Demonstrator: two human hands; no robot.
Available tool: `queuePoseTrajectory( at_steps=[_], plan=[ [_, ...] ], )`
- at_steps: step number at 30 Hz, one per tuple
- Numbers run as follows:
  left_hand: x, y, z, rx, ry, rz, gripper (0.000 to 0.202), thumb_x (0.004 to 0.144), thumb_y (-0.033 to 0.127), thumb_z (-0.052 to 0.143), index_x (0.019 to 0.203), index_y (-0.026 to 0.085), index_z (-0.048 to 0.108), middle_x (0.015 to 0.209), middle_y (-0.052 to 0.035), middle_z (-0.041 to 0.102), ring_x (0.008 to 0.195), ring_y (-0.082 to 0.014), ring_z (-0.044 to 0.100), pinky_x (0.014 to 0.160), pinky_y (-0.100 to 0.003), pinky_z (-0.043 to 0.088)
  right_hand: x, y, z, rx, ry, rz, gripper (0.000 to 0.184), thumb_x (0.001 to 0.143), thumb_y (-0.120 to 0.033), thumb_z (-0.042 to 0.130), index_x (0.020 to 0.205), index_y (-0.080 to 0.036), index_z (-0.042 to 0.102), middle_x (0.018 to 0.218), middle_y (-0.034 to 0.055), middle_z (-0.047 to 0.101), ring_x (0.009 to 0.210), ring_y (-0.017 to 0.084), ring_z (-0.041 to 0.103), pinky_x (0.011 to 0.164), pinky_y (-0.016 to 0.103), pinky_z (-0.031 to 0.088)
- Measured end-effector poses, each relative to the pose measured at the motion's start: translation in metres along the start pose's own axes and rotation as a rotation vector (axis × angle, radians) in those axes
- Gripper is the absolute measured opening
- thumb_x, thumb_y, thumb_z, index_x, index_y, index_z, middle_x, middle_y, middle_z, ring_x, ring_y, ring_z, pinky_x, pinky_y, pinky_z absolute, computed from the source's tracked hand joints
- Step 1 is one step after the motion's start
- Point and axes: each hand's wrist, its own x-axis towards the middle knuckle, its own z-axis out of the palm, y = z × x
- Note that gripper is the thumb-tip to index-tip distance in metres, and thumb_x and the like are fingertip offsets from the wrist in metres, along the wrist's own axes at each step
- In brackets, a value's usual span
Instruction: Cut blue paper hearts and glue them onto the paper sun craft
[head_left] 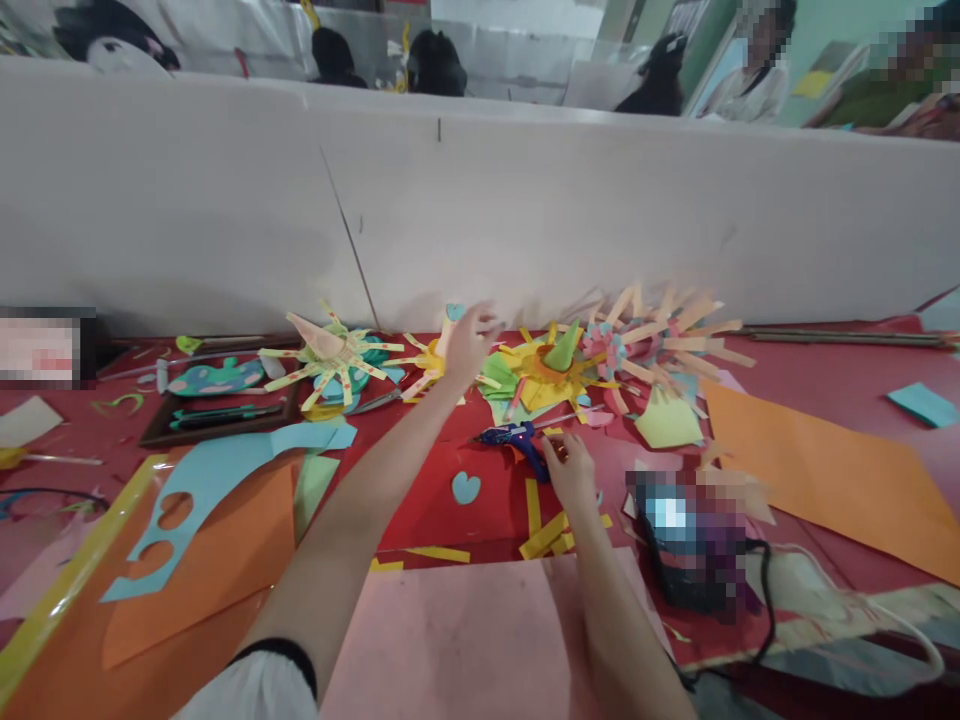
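My left hand [469, 340] stretches far forward, fingers spread, over a yellow paper flower [421, 368] near the white wall. It holds nothing that I can see. My right hand [568, 468] rests on the red table [480, 520] with fingers curled, touching the handle of a blue glue gun [514, 437]. A small blue paper heart [465, 487] lies just left of that hand. Yellow paper strips [546, 535] lie beside it.
Several paper flowers [551, 365] line the wall, a pink one [660, 340] at the right. Orange sheets [817, 470], a blue cut-out sheet [202, 480], a pink sheet [457, 640], a dark tray [225, 415] and a black corded device [697, 570] lie about. People sit beyond the wall.
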Motion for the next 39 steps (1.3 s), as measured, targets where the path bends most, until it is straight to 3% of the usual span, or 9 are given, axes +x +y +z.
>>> queuePoseTrajectory(
  at_steps=[3,8,13,18,22,24,31,35,39],
  plan=[
    [-0.002,0.010,0.054,-0.023,-0.216,-0.049,0.046,0.081,0.027,0.060,0.124,0.015,0.050,0.121,-0.0119,0.061,0.115,-0.0203,0.055,0.100,-0.031,0.040,-0.004,-0.005,0.005,-0.015,0.020,-0.011,0.033,0.084,-0.045,0.042,0.075,-0.019,0.060,0.077,0.0080,0.059,0.064,0.020,0.053,0.064,0.034,0.043],
    [0.003,0.016,0.114,0.066,-0.314,-0.106,0.046,0.078,0.028,0.064,0.121,0.015,0.054,0.127,-0.0148,0.057,0.120,-0.0250,0.052,0.102,-0.035,0.037,-0.006,-0.011,0.009,-0.040,0.032,-0.039,0.029,0.087,-0.040,0.040,0.078,-0.019,0.059,0.079,0.0083,0.059,0.068,0.021,0.054,0.066,0.034,0.043],
    [0.008,0.023,0.139,0.073,-0.346,-0.111,0.039,0.073,0.024,0.068,0.111,0.014,0.061,0.119,-0.0141,0.062,0.112,-0.0270,0.056,0.096,-0.036,0.041,-0.007,-0.012,0.008,-0.041,0.020,-0.078,0.026,0.089,-0.036,0.042,0.082,-0.018,0.060,0.081,0.0077,0.059,0.070,0.020,0.054,0.067,0.032,0.043],
    [0.013,0.027,0.138,0.065,-0.337,-0.143,0.034,0.076,0.021,0.063,0.110,0.015,0.062,0.111,-0.0122,0.066,0.105,-0.0256,0.061,0.093,-0.036,0.044,-0.006,-0.010,0.009,-0.044,0.025,-0.091,0.024,0.089,-0.033,0.043,0.081,-0.017,0.059,0.078,0.0062,0.058,0.069,0.018,0.053,0.067,0.030,0.043],
    [0.023,0.030,0.115,-0.006,-0.288,-0.118,0.034,0.077,0.021,0.063,0.110,0.016,0.060,0.114,-0.0100,0.065,0.107,-0.0206,0.060,0.094,-0.031,0.044,-0.006,-0.010,0.010,-0.061,0.025,-0.088,0.022,0.089,-0.032,0.043,0.081,-0.018,0.059,0.080,0.0064,0.059,0.073,0.019,0.054,0.070,0.031,0.043],
    [0.030,0.034,0.096,-0.177,-0.190,-0.065,0.032,0.074,0.019,0.065,0.106,0.015,0.060,0.109,-0.0100,0.067,0.103,-0.0186,0.062,0.092,-0.030,0.046,-0.005,-0.009,0.009,-0.067,0.017,-0.097,0.022,0.089,-0.032,0.044,0.082,-0.017,0.060,0.081,0.0074,0.059,0.076,0.020,0.055,0.072,0.032,0.043],
    [0.047,0.064,-0.007,-0.497,0.037,0.113,0.035,0.070,0.033,0.069,0.100,0.019,0.054,0.101,-0.0041,0.067,0.095,-0.0161,0.065,0.086,-0.031,0.051,-0.005,-0.004,0.009,-0.070,-0.015,-0.130,0.027,0.083,-0.041,0.052,0.083,-0.016,0.061,0.086,0.0090,0.058,0.078,0.021,0.055,0.076,0.034,0.045],
    [0.025,0.077,-0.069,-0.426,0.016,0.150,0.033,0.070,0.036,0.070,0.094,0.019,0.055,0.094,-0.0032,0.067,0.092,-0.0155,0.065,0.085,-0.031,0.051,-0.011,-0.003,0.013,-0.189,-0.103,-0.158,0.034,0.078,-0.042,0.058,0.094,-0.013,0.062,0.093,0.0131,0.059,0.087,0.025,0.056,0.081,0.038,0.045],
    [-0.018,0.077,-0.116,-0.306,-0.098,0.023,0.038,0.064,0.040,0.073,0.089,0.017,0.057,0.092,-0.0040,0.069,0.089,-0.0166,0.066,0.083,-0.030,0.052,-0.022,-0.008,0.014,-0.368,-0.161,-0.147,0.038,0.078,-0.038,0.059,0.104,-0.010,0.062,0.101,0.0175,0.059,0.095,0.030,0.054,0.083,0.042,0.044]
  ],
)
